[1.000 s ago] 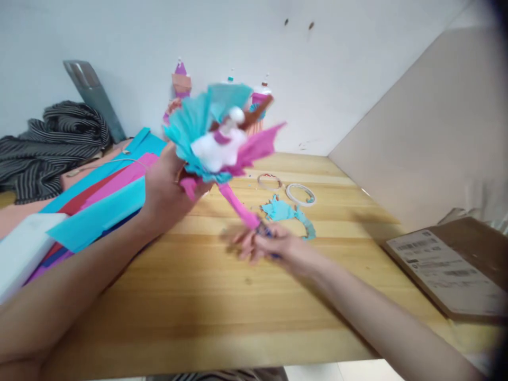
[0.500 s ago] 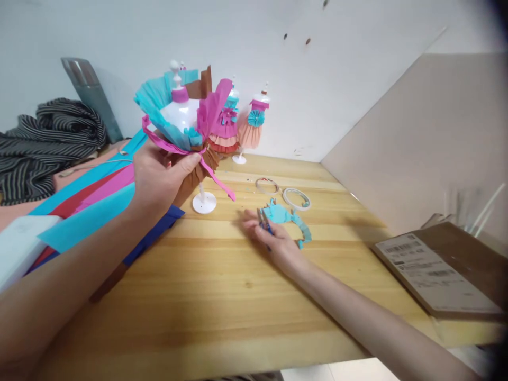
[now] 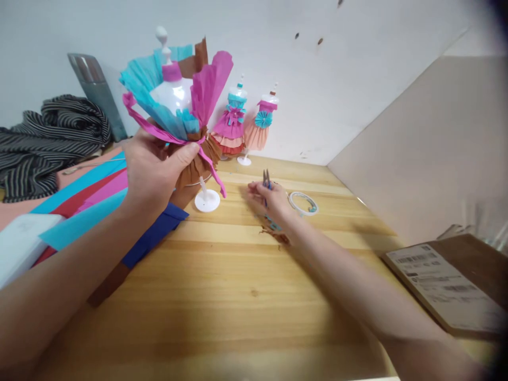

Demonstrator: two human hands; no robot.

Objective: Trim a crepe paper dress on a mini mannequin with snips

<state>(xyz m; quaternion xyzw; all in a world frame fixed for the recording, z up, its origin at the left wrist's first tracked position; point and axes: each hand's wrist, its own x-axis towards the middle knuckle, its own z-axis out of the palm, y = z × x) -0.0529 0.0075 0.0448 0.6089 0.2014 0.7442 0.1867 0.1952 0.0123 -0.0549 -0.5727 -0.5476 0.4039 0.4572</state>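
My left hand (image 3: 153, 164) is wrapped around the waist of a small white mannequin (image 3: 174, 95) on a stand. The figure wears cyan, brown and magenta crepe paper, with a magenta strip (image 3: 159, 132) across the waist. Its round white base (image 3: 207, 200) shows below, by the tabletop. Low over the table, my right hand (image 3: 272, 198) is closed on a small pair of scissors (image 3: 266, 180) with blue handles, blades pointing up and away. Cyan and brown paper scraps (image 3: 275, 230) lie under the right wrist, partly hidden.
Two dressed mannequins (image 3: 232, 116) stand at the wall. A tape ring (image 3: 304, 203) lies right of my right hand. Coloured paper sheets (image 3: 91, 211), a white box-like object (image 3: 27, 238), striped cloth (image 3: 55, 137) and a bottle (image 3: 97, 92) are left. A cardboard parcel (image 3: 448, 280) sits right.
My right hand has moved forward with the scissors, whose blades now point more upward. The large cyan scrap beside it no longer shows; brown bits appear under the wrist. The held mannequin appears slightly higher and nearer.
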